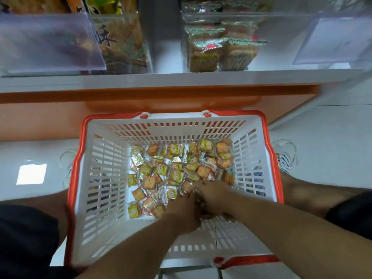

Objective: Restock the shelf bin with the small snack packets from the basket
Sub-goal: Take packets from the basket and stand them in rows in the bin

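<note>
While both arms reach down into the white basket (104,178) with its orange rim, the head view shows the left hand (184,210) and right hand (211,195) pressed together at the near right of the snack packets (161,170). Fingers are buried among the wrappers and blurred, so whether either hand has hold of packets cannot be told. Packets cover the basket floor. Clear shelf bins (221,43) stand far above.

White glossy floor (332,137) under a white, orange-rimmed basket (104,198). Above, white shelf (161,79) with orange base, carrying clear bins (201,47) of packaged snacks side by side.
</note>
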Motion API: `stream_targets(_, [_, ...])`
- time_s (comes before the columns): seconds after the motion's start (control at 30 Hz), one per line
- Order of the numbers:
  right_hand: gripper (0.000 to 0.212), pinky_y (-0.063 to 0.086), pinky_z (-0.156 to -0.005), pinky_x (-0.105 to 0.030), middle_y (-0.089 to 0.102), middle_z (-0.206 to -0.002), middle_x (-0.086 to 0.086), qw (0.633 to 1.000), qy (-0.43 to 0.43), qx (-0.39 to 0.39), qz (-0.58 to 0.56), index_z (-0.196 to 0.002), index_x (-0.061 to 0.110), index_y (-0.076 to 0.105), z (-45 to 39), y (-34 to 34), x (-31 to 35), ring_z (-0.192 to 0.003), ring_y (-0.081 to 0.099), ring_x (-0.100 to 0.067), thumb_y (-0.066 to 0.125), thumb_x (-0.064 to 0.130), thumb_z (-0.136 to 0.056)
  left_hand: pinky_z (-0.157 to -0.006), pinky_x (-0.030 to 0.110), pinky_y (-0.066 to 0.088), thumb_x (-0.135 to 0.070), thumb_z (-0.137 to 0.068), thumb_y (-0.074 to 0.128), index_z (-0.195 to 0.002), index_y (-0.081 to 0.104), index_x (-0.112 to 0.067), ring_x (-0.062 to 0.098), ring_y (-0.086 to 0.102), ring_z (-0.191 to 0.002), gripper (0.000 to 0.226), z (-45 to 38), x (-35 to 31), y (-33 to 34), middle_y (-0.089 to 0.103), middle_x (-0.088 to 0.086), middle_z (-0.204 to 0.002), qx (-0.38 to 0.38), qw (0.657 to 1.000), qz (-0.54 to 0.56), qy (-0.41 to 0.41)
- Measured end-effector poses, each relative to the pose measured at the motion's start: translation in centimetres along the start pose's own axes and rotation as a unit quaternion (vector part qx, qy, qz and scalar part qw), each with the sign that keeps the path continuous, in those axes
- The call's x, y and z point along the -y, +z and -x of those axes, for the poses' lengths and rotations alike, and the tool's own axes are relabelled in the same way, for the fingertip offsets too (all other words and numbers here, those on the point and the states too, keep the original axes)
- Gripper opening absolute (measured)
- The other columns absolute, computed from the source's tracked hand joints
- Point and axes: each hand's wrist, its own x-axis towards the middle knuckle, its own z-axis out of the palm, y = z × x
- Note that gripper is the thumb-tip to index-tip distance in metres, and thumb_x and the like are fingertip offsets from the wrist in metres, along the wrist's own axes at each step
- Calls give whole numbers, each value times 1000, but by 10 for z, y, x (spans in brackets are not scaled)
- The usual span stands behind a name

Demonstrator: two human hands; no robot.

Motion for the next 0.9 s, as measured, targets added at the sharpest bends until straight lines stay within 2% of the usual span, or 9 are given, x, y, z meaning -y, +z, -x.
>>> stream_targets(0.1, [58, 50, -86, -37, 64, -123, -5, 996, 44, 29, -71, -138, 31, 39, 0, -13, -4, -114, 61, -30, 64, 32, -85, -93, 44, 55, -40, -95, 52, -134, 55, -19, 35, 66, -112, 44, 3, -1, -3, 65, 10, -130, -20, 1000, -4, 16])
stream_targets(0.2, [75, 55, -91, -41, 64, -124, -4, 986, 86, 36, -140, -149, 34, 28, 2, -21, -1, -109, 63, -26, 67, 32, -85, -90, 42, 54, -28, -99, 49, -126, 62, -19, 35, 67, -110, 31, 8, 3, -12, 69, 13, -123, -29, 999, -19, 25])
stream_targets(0.3, [86, 54, -95, -43, 60, -136, -7, 983, 104, 39, -147, -154, 36, 20, 5, -23, 3, -115, 61, -28, 68, 28, -83, -88, 46, 55, -5, -98, 46, -142, 40, -22, 37, 66, -112, 48, 15, 4, -13, 67, 15, -127, -20, 999, 16, 31])
stream_targets(0.37, [91, 51, -97, -39, 54, -144, -9, 984, 106, 38, -134, -157, 33, 16, 8, -22, 3, -124, 56, -30, 67, 28, -81, -88, 47, 54, 2, -96, 42, -145, 34, -24, 39, 65, -112, 56, 17, 3, -13, 62, 17, -133, -16, 998, 23, 52])
stream_targets(0.53, [84, 48, -75, -30, 60, -134, -8, 983, 130, 47, -117, -151, 28, 25, 12, -17, -4, -110, 62, -25, 71, 20, -81, -99, 48, 52, -1, -98, 42, -146, 44, -39, 35, 57, -125, 61, 12, 11, -7, 40, 8, -157, -5, 997, -6, 76])
stream_targets(0.6, [86, 46, -76, -29, 60, -135, -9, 983, 134, 47, -115, -152, 26, 26, 11, -16, -7, -110, 61, -25, 73, 19, -80, -106, 52, 48, -1, -97, 43, -145, 47, -46, 33, 48, -134, 65, 9, 12, -4, 33, 3, -162, 18, 998, -5, 65])
stream_targets(0.73, [86, 47, -82, -33, 58, -136, -9, 986, 123, 60, -94, -152, 24, 26, 7, -15, -10, -115, 58, -27, 73, 26, -81, -109, 47, 45, -11, -99, 41, -146, 51, -36, 33, 47, -133, 54, 2, 10, -3, 44, 11, -152, 42, 997, -2, 67])
stream_targets(0.83, [81, 45, -74, -32, 62, -125, -7, 987, 119, 74, -77, -148, 25, 28, 1, -13, -8, -99, 57, -24, 72, 21, -80, -105, 47, 45, -23, -102, 45, -148, 47, -33, 34, 46, -134, 47, -1, 8, 2, 47, 12, -151, 44, 997, -15, 68])
stream_targets(0.9, [78, 47, -71, -32, 62, -111, -4, 987, 116, 83, -71, -146, 26, 29, -1, -12, -7, -92, 56, -21, 70, 16, -80, -104, 49, 48, -14, -100, 49, -149, 46, -30, 35, 46, -133, 51, -4, 8, 4, 46, 12, -150, 27, 998, -28, 54])
